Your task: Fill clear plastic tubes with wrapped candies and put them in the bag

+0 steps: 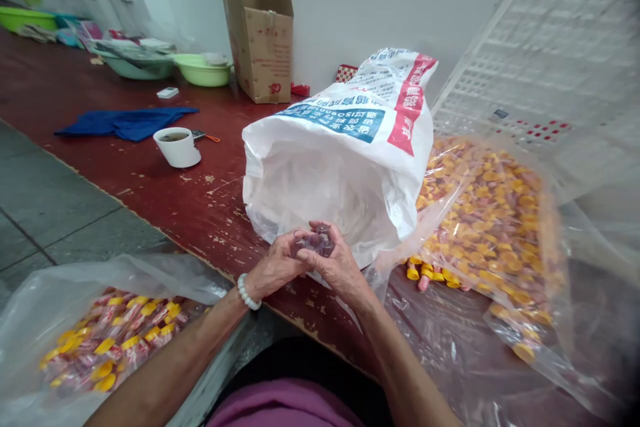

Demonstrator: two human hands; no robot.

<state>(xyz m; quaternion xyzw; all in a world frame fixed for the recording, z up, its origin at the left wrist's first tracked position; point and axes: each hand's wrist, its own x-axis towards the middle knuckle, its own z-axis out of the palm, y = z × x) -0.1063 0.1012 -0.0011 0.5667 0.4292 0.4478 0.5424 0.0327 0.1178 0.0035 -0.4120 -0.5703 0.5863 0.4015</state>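
My left hand (281, 263), with a bracelet of pale beads (249, 291) at its wrist, meets my right hand (337, 263) at the mouth of a large white printed sack (320, 173). Between them, both hands hold small clear plastic pieces (315, 241), their fingers curled round them. The exact shape and number of the pieces are hard to make out. The sack lies on its side with its opening facing me; its inside looks whitish.
Yellow-capped small bottles fill a clear bag (115, 340) at lower left; many yellow-capped pieces (485, 213) lie in plastic at right, before a white crate (550, 67). A cup (177, 147), blue cloth (125, 123), carton (267, 47) and basins (203, 70) stand on the red table (220, 180).
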